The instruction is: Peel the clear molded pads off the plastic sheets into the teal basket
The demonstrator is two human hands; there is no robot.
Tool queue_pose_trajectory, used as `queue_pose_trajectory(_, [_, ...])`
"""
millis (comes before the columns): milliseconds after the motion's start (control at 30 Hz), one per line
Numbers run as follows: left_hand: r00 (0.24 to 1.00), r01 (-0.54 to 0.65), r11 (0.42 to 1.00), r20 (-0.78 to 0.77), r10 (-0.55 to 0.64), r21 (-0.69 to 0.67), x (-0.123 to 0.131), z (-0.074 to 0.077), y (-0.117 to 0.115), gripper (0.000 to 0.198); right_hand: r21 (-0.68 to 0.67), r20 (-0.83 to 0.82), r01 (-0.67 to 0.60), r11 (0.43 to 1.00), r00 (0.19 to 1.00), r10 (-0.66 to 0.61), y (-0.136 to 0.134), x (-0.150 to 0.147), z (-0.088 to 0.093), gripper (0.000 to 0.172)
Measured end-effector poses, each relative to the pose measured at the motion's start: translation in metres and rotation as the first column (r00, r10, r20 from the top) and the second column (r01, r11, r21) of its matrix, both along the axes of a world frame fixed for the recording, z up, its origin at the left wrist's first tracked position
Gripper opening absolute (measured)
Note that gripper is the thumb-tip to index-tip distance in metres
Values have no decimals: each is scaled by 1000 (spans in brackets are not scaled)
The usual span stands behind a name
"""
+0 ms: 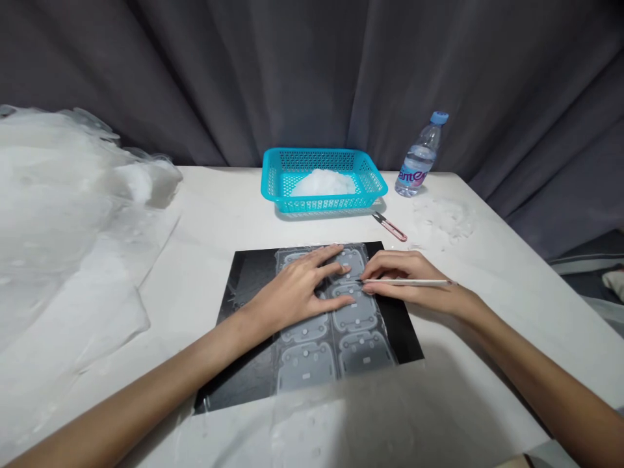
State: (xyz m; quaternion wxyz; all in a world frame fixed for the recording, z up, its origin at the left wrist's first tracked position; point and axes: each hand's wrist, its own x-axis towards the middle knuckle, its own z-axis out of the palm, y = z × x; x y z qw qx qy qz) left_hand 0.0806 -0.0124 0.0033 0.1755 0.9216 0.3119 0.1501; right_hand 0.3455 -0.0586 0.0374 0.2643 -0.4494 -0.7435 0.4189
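Observation:
A translucent sheet with rounded rectangular shapes (pixel 306 364) lies over a black mat (pixel 244 377) and runs past its near edge. My left hand (pixel 309 283) rests on the sheet with its fingers spread, holding nothing between them. My right hand (pixel 402 276) pinches a thin white pen-like tool (pixel 414 283) at the sheet's right side. The tool's dark tip touches or nearly touches the sheet between two of the shapes, just right of my left fingers.
A blue basket (pixel 331 205) with white material (pixel 324 183) stands behind the mat. Pink-handled snips (pixel 390 227), a water bottle (pixel 417 162) and whitish scraps (pixel 446 218) lie or stand right of it. Piled translucent sheets (pixel 63 214) cover the left side.

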Motion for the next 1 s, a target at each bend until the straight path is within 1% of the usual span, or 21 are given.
queue_pose_trajectory(167, [999,-30,999,10,30,-46,0,2,-1,64,53,-12,-58,997,998,58,1,0,-5,16])
queue_pose_trajectory(333, [999,-43,999,-25,42,-5,1,2,0,67,147,21,-100,984,995,98,2,-1,-7,16])
queue_pose_trajectory(533, [999,-33,999,-37,35,42,0,0,2,69,150,27,-112,982,994,110,6,-3,-11,13])
queue_pose_trajectory(800, [999,-16,998,-39,18,55,0,2,0,68,215,8,-153,964,988,155,8,-5,-19,13])
queue_pose_trajectory(1000, [999,-14,997,-36,17,82,1,-3,2,70,250,37,-179,951,984,176,8,-4,-20,14])
